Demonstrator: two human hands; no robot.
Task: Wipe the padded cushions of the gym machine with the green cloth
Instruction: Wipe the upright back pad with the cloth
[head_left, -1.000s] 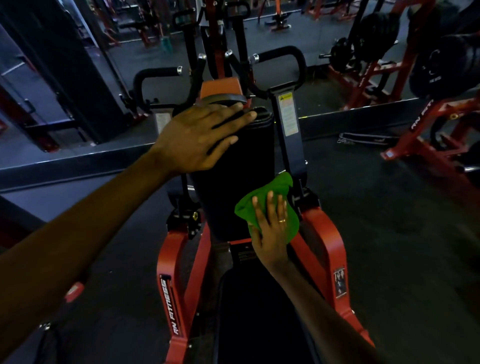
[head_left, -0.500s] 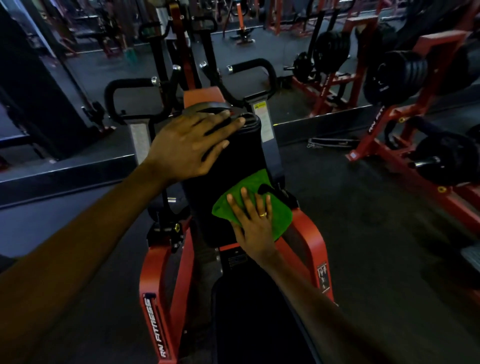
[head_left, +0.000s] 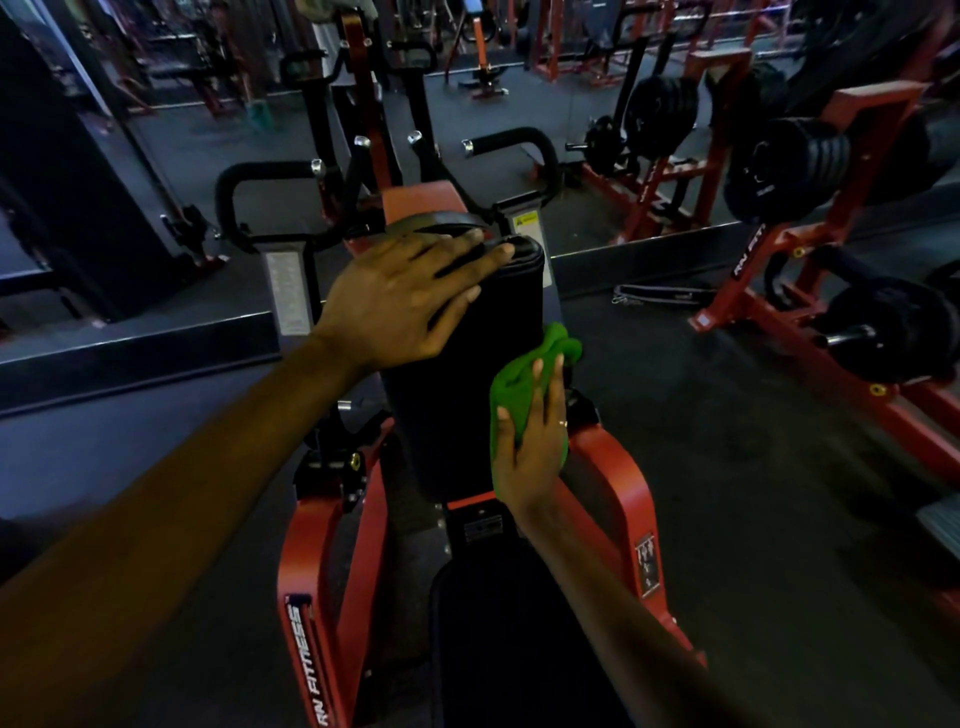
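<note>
We rest our left hand flat on top of the back pad. Our right hand, fingers straight, presses the green cloth against the pad's right edge. Bunched there, the cloth may slip off, leaving the pad's face unwiped.

Soft, matt green cloth; smooth black padded cushion, probably vinyl; glossy red-painted metal frame.

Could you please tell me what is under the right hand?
The green cloth lies under the right hand, pressed flat against the right side of the upright black cushion. The cushion's surface beneath the cloth is covered.
</note>
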